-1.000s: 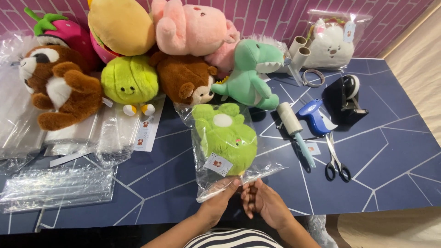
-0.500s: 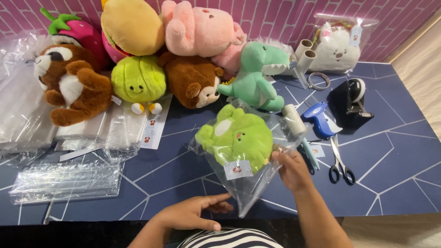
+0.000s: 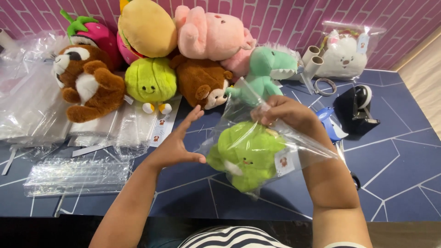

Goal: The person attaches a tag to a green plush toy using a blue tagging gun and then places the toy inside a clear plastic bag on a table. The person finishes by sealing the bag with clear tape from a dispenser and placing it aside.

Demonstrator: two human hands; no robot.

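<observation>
My right hand [image 3: 285, 114] grips the top of a clear plastic bag [image 3: 303, 142] and holds it up off the table. Inside the bag hangs a green plush toy [image 3: 245, 154] with a small paper tag. My left hand [image 3: 177, 146] is open beside the bag on its left, fingers spread, holding nothing. Behind the bag, a green dinosaur plush [image 3: 266, 69] stands on the table.
Plush toys line the back: a brown-and-white animal [image 3: 87, 82], a lime round one [image 3: 150, 82], a brown bear [image 3: 202, 82], a pink one [image 3: 211, 34]. Clear bags [image 3: 76, 174] lie left. A black tape dispenser [image 3: 358, 110], tape rolls [image 3: 314, 62] and a bagged white plush [image 3: 344, 55] sit right.
My right hand has lifted the bagged green plush up off the table and toward me. My left hand has risen from the table edge and opened beside the bag.
</observation>
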